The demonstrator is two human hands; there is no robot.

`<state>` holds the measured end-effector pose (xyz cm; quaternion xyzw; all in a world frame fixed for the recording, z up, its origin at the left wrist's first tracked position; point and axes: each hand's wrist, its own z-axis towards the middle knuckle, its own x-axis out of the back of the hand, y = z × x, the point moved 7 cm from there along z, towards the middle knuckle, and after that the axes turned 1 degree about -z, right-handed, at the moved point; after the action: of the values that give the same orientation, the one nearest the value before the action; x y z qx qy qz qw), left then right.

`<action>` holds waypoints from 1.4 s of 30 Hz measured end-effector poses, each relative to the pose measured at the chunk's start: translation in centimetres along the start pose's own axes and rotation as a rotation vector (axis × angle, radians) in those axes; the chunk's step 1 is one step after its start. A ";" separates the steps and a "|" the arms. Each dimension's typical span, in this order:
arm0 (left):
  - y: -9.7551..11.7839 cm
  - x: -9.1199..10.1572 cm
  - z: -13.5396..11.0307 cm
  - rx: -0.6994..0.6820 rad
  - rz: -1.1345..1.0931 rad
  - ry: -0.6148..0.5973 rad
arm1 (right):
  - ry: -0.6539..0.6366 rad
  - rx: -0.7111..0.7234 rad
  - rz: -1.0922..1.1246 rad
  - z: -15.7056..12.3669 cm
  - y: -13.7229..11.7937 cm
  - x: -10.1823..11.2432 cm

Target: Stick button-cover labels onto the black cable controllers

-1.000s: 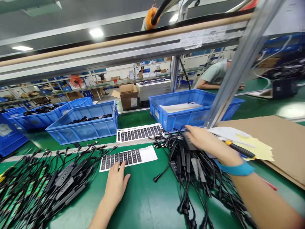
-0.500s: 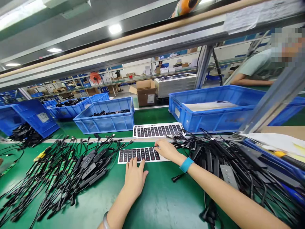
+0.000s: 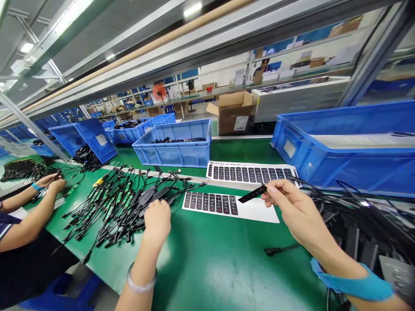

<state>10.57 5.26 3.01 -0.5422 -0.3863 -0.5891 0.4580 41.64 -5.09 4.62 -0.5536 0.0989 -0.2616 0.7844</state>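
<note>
The right hand (image 3: 292,207) is pinching a black sticker strip (image 3: 253,194) between finger and thumb, just above a sticker sheet (image 3: 227,206) lying on the green bench (image 3: 207,268). The left hand (image 3: 157,222) is curling against a cable pile (image 3: 119,207), and I cannot tell whether it is gripping anything. Another cable pile (image 3: 359,229) is lying to the right, and a co-worker's hands (image 3: 48,185) are reaching in well to the left.

Left hand (image 3: 158,222) sits low, back upward, fingers curled down from view; a metal bangle (image 3: 142,280) circles the left wrist (image 3: 140,263). Right hand (image 3: 300,211) is raised, thumb and forefinger pinched, with a blue wristband (image 3: 353,285) on the right wrist (image 3: 327,259)
</note>
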 end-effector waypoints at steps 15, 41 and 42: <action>-1.3 3.9 2.2 0.090 -0.934 0.312 | 0.045 -0.149 0.307 0.2 0.8 -0.1; 16.2 -5.5 -5.5 0.015 -2.035 -0.934 | -0.318 -0.279 0.202 -4.2 3.7 -5.4; 16.2 -5.6 -5.5 0.019 -2.037 -0.935 | -0.328 -0.288 0.196 -4.2 3.6 -5.4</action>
<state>24.49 -3.90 -3.81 -0.1376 -0.7882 -0.4243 -0.4239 36.25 -4.82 -1.00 -0.6828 0.0595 -0.0740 0.7244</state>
